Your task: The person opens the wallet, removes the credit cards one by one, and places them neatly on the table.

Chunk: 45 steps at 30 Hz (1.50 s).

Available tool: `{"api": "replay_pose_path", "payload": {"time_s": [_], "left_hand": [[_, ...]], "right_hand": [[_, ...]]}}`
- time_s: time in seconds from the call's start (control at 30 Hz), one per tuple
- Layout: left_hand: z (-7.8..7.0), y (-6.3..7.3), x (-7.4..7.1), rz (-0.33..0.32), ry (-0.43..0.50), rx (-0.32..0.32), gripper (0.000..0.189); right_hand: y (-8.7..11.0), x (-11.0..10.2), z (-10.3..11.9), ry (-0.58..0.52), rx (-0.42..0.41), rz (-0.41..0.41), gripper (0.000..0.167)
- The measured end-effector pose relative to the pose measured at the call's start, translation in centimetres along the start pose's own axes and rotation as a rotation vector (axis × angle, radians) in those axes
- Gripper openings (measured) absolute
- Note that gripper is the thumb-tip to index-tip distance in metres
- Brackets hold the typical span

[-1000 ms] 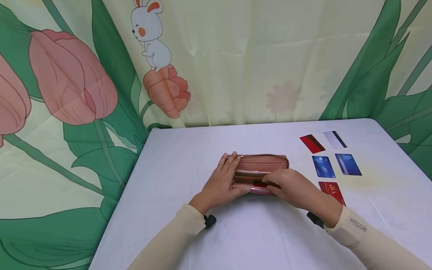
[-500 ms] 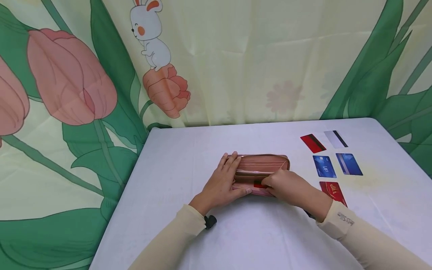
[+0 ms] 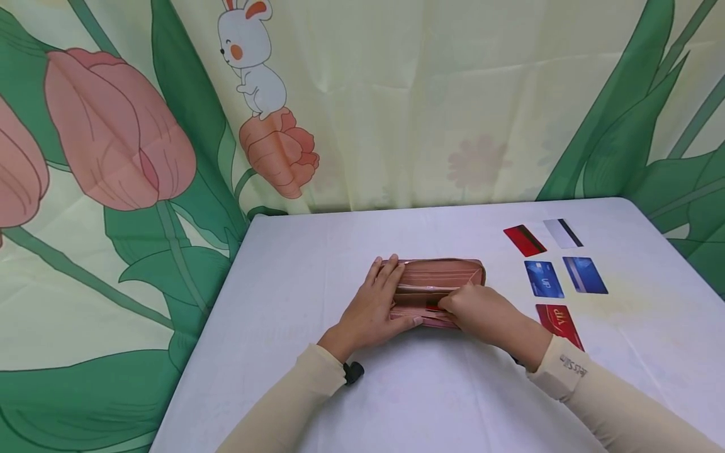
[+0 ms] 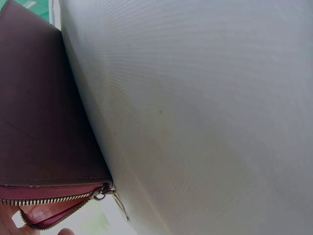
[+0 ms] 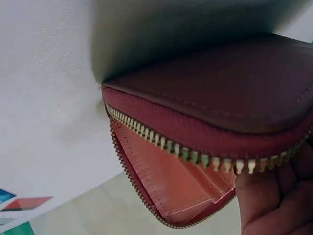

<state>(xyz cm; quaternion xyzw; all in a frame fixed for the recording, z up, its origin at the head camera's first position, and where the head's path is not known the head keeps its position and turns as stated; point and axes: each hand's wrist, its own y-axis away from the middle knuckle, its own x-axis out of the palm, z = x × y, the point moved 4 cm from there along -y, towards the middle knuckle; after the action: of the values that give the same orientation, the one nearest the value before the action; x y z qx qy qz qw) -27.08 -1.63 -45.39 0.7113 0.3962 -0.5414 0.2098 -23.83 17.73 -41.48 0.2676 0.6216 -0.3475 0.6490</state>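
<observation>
A pink zip-around wallet [image 3: 436, 277] lies unzipped on the white table, its card slots and inner pockets facing up. My left hand [image 3: 368, 308] spans its left end, straight fingers resting on the back panel and the thumb pressing the front rim. My right hand [image 3: 481, 314] reaches into the front pocket from the right, pinching a red card [image 3: 433, 307] whose edge shows beside the fingertips; the rest of the card is hidden. In the right wrist view the wallet's dark outer cover [image 5: 220, 83] and zip teeth [image 5: 181, 151] appear, with curled fingers [image 5: 269, 200] at the opening.
To the right on the white table [image 3: 294, 277] lie a red striped card [image 3: 525, 241], a white striped card [image 3: 563, 233], two blue cards [image 3: 544, 279] and a red VIP card [image 3: 559, 324]. A printed flower curtain [image 3: 408, 113] hangs behind the table's back edge.
My right hand has pushed slightly down and left into the wallet pocket, and less of the red card shows. The left hand stays in place.
</observation>
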Motion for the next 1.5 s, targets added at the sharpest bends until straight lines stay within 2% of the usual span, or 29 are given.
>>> {"api": "replay_pose_path", "payload": {"time_s": [0.2,0.53,0.77,1.0,1.2,1.37,1.5], "left_hand": [[0.0,0.1,0.0,-0.008,-0.001,0.010,0.103],[-0.1,0.1,-0.1,-0.002,-0.006,0.011,0.103],[-0.2,0.1,0.0,0.000,-0.020,0.020,0.102],[-0.1,0.3,-0.1,-0.004,-0.017,0.014,0.103],[-0.2,0.1,-0.2,0.004,-0.021,-0.009,0.104],[-0.2,0.1,-0.1,0.003,-0.010,-0.011,0.104],[-0.1,0.1,0.0,0.004,-0.003,-0.011,0.104]], "right_hand": [[0.1,0.2,0.0,0.002,-0.012,-0.017,0.024],[-0.2,0.5,0.4,0.129,-0.062,-0.030,0.025],[-0.1,0.4,0.6,0.170,-0.048,-0.049,0.024],[0.3,0.2,1.1,0.218,-0.068,-0.140,0.026],[1.0,-0.3,1.1,0.191,-0.079,-0.259,0.030],[1.4,-1.3,1.0,0.130,-0.084,-0.311,0.031],[1.9,-2.4,0.3,0.050,-0.052,-0.335,0.028]]}}
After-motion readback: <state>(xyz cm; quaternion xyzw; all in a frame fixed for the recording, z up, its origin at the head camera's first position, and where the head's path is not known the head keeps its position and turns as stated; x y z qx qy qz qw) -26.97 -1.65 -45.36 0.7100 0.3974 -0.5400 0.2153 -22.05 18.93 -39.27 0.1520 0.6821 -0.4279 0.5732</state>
